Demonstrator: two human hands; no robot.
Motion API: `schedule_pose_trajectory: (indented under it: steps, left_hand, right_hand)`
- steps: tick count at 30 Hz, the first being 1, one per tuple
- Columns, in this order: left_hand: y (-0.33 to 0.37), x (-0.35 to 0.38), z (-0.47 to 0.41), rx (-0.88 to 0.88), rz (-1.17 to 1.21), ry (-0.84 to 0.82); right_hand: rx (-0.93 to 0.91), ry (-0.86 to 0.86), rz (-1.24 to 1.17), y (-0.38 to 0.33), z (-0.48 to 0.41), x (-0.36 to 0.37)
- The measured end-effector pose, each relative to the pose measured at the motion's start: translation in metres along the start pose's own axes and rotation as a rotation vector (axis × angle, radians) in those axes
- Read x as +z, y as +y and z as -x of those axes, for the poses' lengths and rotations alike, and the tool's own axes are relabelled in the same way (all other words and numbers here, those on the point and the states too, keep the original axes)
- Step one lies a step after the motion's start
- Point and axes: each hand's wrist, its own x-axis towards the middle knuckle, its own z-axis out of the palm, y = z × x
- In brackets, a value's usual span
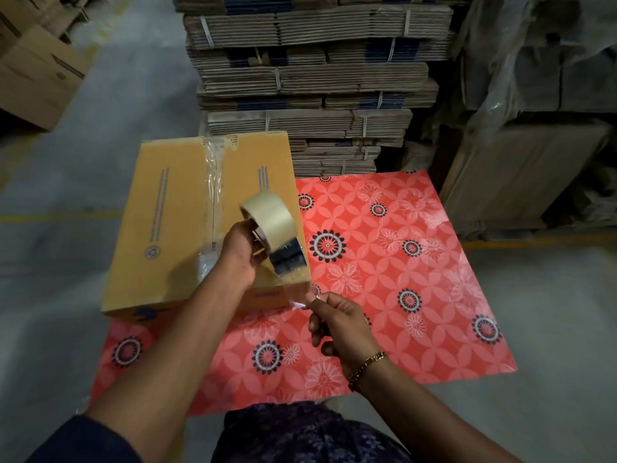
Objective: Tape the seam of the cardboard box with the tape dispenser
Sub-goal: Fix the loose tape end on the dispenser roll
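Note:
A closed yellow-brown cardboard box (167, 222) lies on a red flowered mat. A strip of clear tape (213, 182) runs along its top middle seam. My left hand (238, 253) holds a roll of clear tape (270, 217) above the box's near right corner. My right hand (337, 324) pinches the pulled-out free end of the tape (293, 279) just in front of the box. The stretched piece spans from the roll down to my right fingers. No dispenser frame is visible on the roll.
The red flowered mat (384, 262) covers the grey floor. Bundled stacks of flattened cartons (310, 78) rise right behind the box. Plastic-wrapped goods (541, 95) stand at the right, and more cartons (36, 71) sit at the far left.

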Motion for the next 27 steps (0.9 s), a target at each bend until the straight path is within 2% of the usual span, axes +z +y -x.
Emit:
schedule_pose_trajectory:
  steps: [3,11,15,17,20,23,27]
  left_hand:
    - [-0.005,-0.019,-0.017,-0.014,-0.153,0.027]
    - [-0.013,-0.027,-0.046,0.164,-0.36,-0.004]
    - [-0.022,-0.035,-0.053,0.549,-1.056,0.185]
    - [-0.026,-0.042,-0.056,0.66,-1.232,0.257]
    - [-0.029,-0.05,-0.058,0.66,-1.199,0.286]
    - [-0.043,-0.06,-0.036,0.786,-1.049,0.283]
    - [-0.08,-0.084,0.014,0.972,-1.068,0.134]
  right_hand:
    - [0.034,-0.002,0.033,0.01,-0.009,0.005]
    - [0.087,0.052,0.032,0.028,-0.027,0.018]
    - [0.082,0.066,0.021,0.03,-0.032,0.024]
    - [0.092,0.072,0.004,0.031,-0.035,0.027]
    - [0.098,0.075,-0.01,0.033,-0.036,0.029]
    - [0.093,0.063,-0.02,0.034,-0.035,0.03]
    - [0.08,0.063,-0.021,0.035,-0.036,0.031]
